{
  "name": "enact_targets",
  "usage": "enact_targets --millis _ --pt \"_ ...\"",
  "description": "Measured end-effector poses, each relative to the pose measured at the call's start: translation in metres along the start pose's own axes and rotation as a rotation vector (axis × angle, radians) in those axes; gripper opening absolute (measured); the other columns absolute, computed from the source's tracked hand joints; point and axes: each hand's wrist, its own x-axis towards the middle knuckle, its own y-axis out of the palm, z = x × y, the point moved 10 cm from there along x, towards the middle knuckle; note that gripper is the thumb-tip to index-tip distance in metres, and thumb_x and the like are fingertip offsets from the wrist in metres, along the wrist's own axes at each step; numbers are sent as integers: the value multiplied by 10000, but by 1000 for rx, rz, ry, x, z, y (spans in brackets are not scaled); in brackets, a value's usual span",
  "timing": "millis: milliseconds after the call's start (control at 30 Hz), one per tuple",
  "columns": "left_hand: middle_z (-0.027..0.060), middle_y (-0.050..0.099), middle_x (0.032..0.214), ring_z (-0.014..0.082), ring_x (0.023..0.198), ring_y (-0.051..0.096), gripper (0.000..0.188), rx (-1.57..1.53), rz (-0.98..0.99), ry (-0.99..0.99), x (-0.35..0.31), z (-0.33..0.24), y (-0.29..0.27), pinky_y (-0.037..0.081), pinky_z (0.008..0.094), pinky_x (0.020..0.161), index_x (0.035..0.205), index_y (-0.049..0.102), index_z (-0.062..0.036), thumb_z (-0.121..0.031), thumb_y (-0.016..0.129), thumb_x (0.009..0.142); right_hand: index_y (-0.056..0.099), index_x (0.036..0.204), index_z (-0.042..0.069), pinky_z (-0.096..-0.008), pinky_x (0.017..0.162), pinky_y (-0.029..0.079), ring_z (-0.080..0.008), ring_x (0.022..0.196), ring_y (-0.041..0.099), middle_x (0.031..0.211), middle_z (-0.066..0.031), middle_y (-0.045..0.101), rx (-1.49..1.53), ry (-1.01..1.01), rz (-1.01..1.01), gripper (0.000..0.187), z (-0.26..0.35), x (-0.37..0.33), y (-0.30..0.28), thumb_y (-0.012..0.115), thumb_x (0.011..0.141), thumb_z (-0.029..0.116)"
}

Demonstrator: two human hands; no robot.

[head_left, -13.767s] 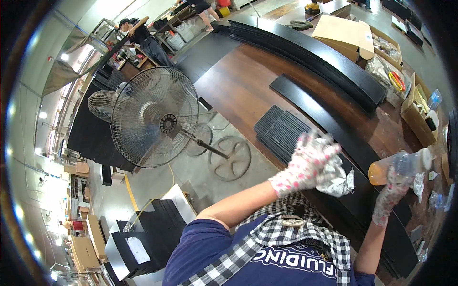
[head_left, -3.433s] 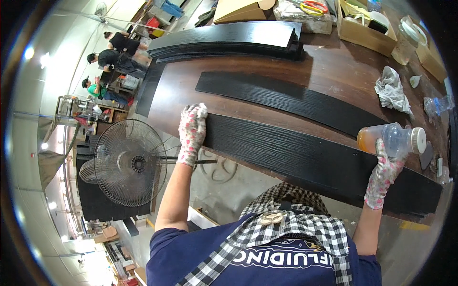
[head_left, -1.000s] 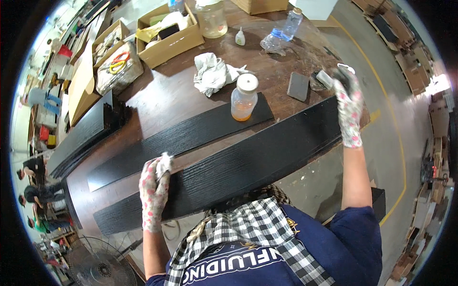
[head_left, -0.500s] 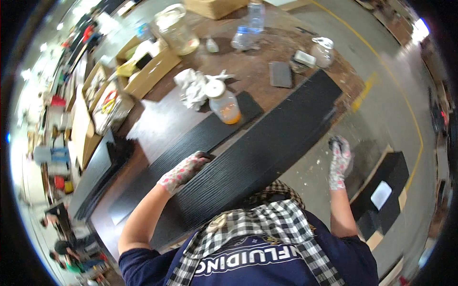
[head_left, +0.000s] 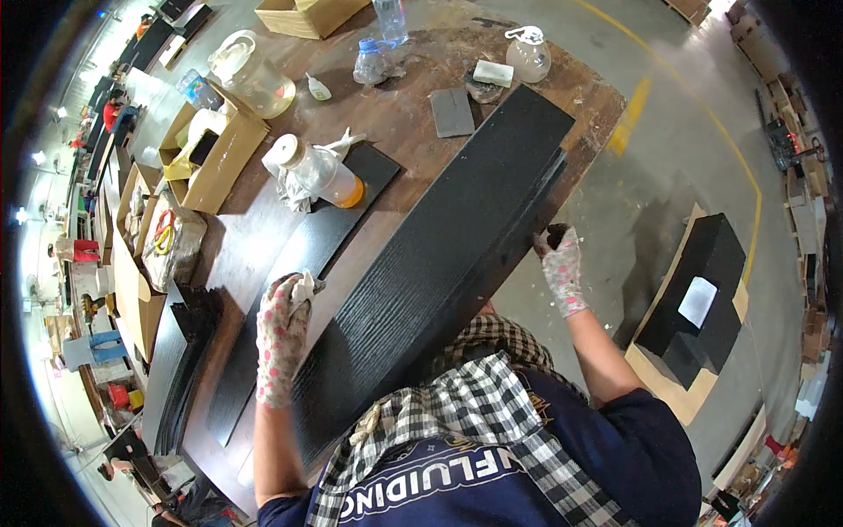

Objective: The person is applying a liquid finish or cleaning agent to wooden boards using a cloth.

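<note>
Diagonally, my black board (head_left: 439, 255) spans the table (head_left: 597, 92), seven o'clock to one.
At its eight, my left hand (head_left: 283, 338) is clamped around a white wad (head_left: 303, 290); at three, my right hand's (head_left: 560, 259) fingers bend, whether gripping I cannot tell. An orange-bottomed bottle (head_left: 325, 178) sits at ten.

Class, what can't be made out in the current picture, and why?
Head view:
White cloth in the left hand: mostly hidden inside the grip.
Right hand: contact with the black board unclear, dark against dark.
Crumpled rag: partly behind the orange-liquid bottle.
Clear bottle: top cut off by upper edge.
Distant worker: too small.
</note>
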Motion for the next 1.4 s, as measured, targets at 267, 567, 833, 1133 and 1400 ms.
enact_targets --millis 267,567,833,1133,1400 --pt "125 611 1079 248 989 614 270 -30 -152 -21 -23 -6 17 470 331 871 1127 586 19 -3 535 862 274 1408 17 -401 1071 321 -362 1259 379 1387 -218 306 -260 -206 -170 929 44 -12 3 814 682 230" --pt "153 605 1094 289 1007 605 301 -56 -191 -25 -24 -10 14 465 349 889 1137 576 29 8 558 838 343 1292 8 -372 617 569 -268 830 651 1154 -170 550 1627 639 10 545 -56 4 86 636 884 219" --pt "183 610 1064 368 1002 586 339 -43 -266 64 -25 -18 8 466 393 866 1139 587 -12 -6 599 801 557 1121 -6 -301 639 534 -216 771 630 950 -129 621 -237 -35 -139 313 -102 67 -11 632 885 185" --pt "168 613 1027 360 948 591 264 20 -82 114 -20 -58 19 471 413 833 1053 590 4 -9 604 790 607 1076 26 -391 884 461 -314 1036 593 1089 -147 632 -328 -699 154 316 234 -20 -35 569 902 287" --pt "189 585 1066 380 962 569 347 -77 -142 161 -19 -58 22 458 431 828 1128 548 -10 -25 607 786 643 878 44 -391 706 501 -309 781 632 852 -106 644 -424 -902 83 128 265 -24 0 641 807 150"
